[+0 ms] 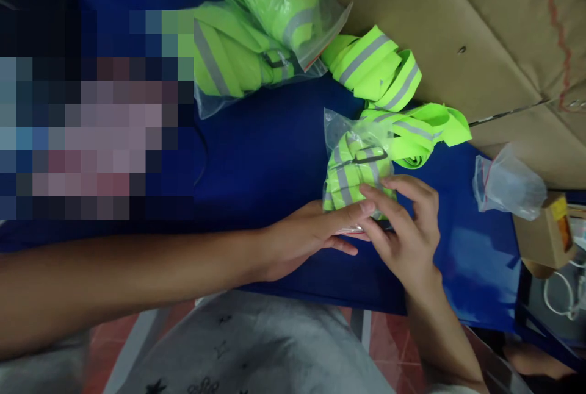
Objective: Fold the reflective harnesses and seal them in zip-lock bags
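A clear zip bag [341, 171] holding a folded neon-yellow strap with grey reflective stripes and a dark buckle is between my two hands. My left hand [315, 232] holds the bag's lower end, thumb on top and the other fingers partly hidden beneath it. Over the bag's lower right side, my right hand [403, 223] is bent, its fingertips touching the plastic near my left thumb. Just behind the bag lie loose neon straps [414, 132], and another loose coil [375, 68] sits farther back.
Filled clear bags [238, 52] of neon straps lie at the back of the blue table [265, 150]. Brown board [494, 34] stretches across the back right. A clear plastic bag [513, 183] and a cardboard box [544, 235] are at the right. Pixelation covers the upper left.
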`<state>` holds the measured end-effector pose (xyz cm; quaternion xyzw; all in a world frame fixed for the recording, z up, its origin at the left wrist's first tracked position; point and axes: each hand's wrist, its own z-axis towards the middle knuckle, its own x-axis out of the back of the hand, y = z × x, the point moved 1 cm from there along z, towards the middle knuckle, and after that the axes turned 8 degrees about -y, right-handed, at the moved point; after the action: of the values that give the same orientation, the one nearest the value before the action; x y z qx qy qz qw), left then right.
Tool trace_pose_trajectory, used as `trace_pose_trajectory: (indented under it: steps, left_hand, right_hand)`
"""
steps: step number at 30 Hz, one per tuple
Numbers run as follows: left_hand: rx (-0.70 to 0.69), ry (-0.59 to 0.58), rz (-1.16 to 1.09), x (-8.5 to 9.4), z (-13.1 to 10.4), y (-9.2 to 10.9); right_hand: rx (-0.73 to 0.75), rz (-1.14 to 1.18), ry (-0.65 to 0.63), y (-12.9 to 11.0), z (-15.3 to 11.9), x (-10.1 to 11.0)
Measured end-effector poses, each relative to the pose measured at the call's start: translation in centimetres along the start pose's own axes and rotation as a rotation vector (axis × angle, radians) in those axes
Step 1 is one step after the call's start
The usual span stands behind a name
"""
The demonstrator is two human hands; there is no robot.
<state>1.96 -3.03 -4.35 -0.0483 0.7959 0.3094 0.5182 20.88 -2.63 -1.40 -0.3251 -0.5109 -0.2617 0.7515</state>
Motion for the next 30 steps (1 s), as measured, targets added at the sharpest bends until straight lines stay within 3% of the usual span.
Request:
trace_pose_trajectory:
  steps: [4,10,15,19,24,26,30]
  left_hand:
    - [-0.002,-0.009,0.053,0.1,0.3,0.0]
    - [-0.018,0.093,0.143,0.1,0.5,-1.6]
    - [-0.035,0.005,0.260,-0.1,0.5,-1.8]
    - [0.053,0.042,0.595,0.2,0.1,-0.8]
    - [0.038,0.038,0.908,0.4,-0.4,0.6]
    - [-0.009,0.028,0.977,0.3,-0.4,0.7]
    - [-0.026,-0.032,1.072,0.1,-0.5,0.7]
  right_hand:
    - [-0.092,0.153,0.004,0.5,-0.5,0.2]
    - [-0.067,0.028,0.096,-0.3,-0.4,-1.0]
    - [-0.214,0.032,0.199,-0.1,-0.3,-0.6]
    - [-0.230,0.254,0.054,1.4,-0.5,0.0]
    - [-0.148,0.210,-0.171,2.5,-1.1,0.7]
    - [-0.138,0.162,-0.178,2.3,-1.2,0.7]
    - [-0.164,0.086,-0.034,1.3,-1.3,0.1]
